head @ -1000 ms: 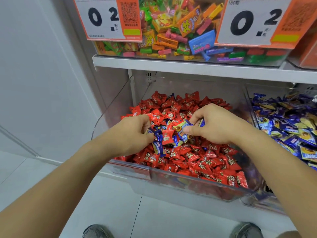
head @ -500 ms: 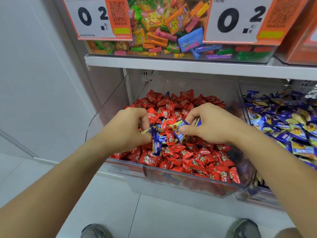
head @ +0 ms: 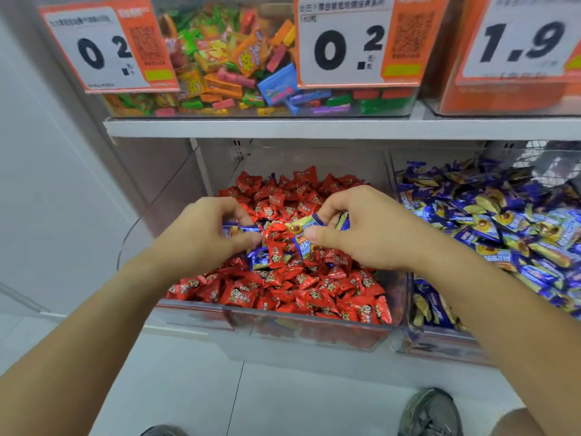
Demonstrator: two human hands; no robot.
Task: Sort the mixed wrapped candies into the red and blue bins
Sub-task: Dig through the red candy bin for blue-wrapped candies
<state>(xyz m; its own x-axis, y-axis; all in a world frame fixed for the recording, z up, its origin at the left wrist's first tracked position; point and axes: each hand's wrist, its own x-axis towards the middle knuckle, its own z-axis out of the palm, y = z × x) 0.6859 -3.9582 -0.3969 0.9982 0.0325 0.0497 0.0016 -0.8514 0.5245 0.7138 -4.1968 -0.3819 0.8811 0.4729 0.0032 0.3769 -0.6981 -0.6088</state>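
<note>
Clearance around the open-topped red bin [head: 301, 328] beneath the shelf [head: 314, 129].
The shelf edge caps the room overhead; a gap between it and the heaped red candies [head: 301, 287] admits both forearms over the low front wall. The clear divider wall [head: 390, 171] stands between this bin and the blue bin [head: 440, 344] at right; the left side wall [head: 163, 196] slopes down toward the front.
</note>
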